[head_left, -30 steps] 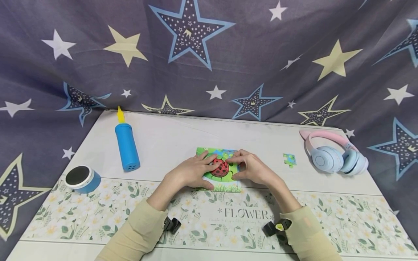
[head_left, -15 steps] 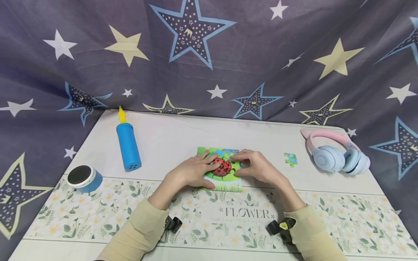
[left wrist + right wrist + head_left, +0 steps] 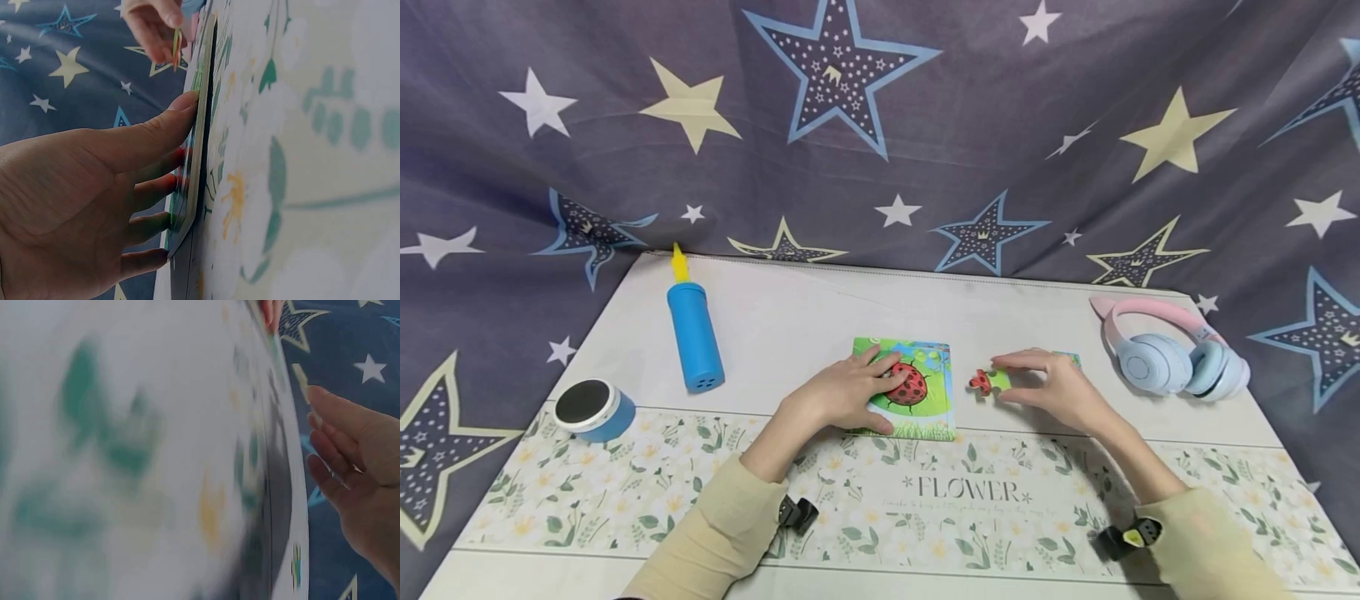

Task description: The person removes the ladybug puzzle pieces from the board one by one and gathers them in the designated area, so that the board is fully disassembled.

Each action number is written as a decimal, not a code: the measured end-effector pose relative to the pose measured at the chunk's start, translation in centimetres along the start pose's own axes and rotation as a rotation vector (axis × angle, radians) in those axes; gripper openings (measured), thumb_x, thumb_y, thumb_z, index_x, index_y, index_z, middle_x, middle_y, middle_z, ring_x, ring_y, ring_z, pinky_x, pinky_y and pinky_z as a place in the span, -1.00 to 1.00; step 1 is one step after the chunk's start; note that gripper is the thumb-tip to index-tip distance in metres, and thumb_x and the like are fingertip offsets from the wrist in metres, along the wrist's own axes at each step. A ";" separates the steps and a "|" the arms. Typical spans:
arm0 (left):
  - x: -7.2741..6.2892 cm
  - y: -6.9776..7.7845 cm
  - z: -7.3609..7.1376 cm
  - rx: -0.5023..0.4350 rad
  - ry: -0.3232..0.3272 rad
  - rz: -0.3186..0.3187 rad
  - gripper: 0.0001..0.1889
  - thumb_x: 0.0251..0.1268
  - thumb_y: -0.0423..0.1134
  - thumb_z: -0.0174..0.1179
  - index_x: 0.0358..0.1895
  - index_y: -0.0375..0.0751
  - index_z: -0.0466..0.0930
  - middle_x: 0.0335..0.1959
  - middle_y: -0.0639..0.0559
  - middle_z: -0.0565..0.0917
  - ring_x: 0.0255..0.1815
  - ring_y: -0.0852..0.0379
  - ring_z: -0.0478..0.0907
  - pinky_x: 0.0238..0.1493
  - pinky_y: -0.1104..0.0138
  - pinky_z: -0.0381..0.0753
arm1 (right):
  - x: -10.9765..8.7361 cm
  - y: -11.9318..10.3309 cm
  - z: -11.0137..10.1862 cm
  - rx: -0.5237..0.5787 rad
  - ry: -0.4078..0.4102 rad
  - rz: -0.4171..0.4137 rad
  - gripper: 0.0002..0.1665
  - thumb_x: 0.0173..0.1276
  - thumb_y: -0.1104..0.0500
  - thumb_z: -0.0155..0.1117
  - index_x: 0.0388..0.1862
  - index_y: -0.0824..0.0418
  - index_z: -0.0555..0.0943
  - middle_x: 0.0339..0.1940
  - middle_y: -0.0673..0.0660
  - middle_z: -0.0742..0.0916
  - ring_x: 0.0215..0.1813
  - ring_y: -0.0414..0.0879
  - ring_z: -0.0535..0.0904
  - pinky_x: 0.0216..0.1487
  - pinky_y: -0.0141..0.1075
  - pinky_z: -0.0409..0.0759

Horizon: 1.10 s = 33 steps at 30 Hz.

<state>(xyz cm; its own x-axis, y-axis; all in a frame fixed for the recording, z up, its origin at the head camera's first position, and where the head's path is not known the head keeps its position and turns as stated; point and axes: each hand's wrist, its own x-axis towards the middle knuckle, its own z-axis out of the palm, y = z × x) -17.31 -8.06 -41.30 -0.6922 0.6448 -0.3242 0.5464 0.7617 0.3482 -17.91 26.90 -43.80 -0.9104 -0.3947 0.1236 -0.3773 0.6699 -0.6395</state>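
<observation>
We see the right hand [image 3: 1060, 387] pinch a green-and-red jigsaw piece [image 3: 999, 380] between thumb and fingers, its red end facing the ladybug jigsaw puzzle [image 3: 913, 388], which lies apart to that hand's left, beneath the nearer left hand's [image 3: 841, 393] spread, nearly straight fingers.

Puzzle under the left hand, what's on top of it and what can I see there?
The left hand lies across the left side of the puzzle. A printed red ladybug and grass show; whatever is beneath the palm and fingers is covered.
</observation>
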 end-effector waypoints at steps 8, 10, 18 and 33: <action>0.0 0.1 -0.1 0.003 -0.005 -0.007 -0.13 0.33 0.18 0.33 0.62 -0.03 0.21 0.74 -0.07 -0.05 0.76 -0.21 -0.20 0.70 -0.13 0.04 | -3.2 2.4 -3.0 -0.027 0.066 0.005 -0.47 0.15 0.13 0.64 0.15 0.02 0.76 0.11 0.07 0.82 0.16 -0.66 0.52 0.23 -0.78 0.34; 0.0 0.1 -0.1 0.002 -0.006 -0.009 -0.13 0.33 0.18 0.32 0.63 -0.02 0.21 0.74 -0.07 -0.05 0.76 -0.20 -0.20 0.70 -0.13 0.04 | -4.0 2.9 -3.6 -0.022 0.064 0.023 -0.48 0.16 0.13 0.64 0.15 0.01 0.76 0.11 0.08 0.82 0.15 -0.68 0.51 0.22 -0.79 0.35; 0.1 0.0 0.0 0.003 -0.009 -0.008 -0.12 0.33 0.18 0.33 0.63 -0.02 0.20 0.74 -0.07 -0.06 0.76 -0.20 -0.21 0.70 -0.13 0.04 | -6.5 4.6 -5.2 0.027 0.077 0.076 -0.47 0.17 0.19 0.63 0.16 0.07 0.75 0.08 0.11 0.83 0.05 -0.53 0.66 0.11 -0.68 0.56; 0.1 -0.1 0.1 0.001 0.002 -0.001 -0.12 0.32 0.19 0.33 0.62 -0.02 0.21 0.74 -0.06 -0.05 0.76 -0.21 -0.20 0.70 -0.14 0.05 | -7.7 6.6 -5.6 0.011 0.068 0.058 -0.46 0.16 0.30 0.60 0.17 0.19 0.73 -0.50 0.01 0.68 -0.55 -0.27 0.49 -0.55 -0.42 0.43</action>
<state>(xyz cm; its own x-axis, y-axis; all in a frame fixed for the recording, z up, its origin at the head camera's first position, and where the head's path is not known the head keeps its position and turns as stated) -17.36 -8.04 -41.46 -0.6939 0.6435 -0.3232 0.5458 0.7627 0.3470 -14.33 37.91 -44.74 -0.9402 -0.3116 0.1376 -0.3223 0.6833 -0.6551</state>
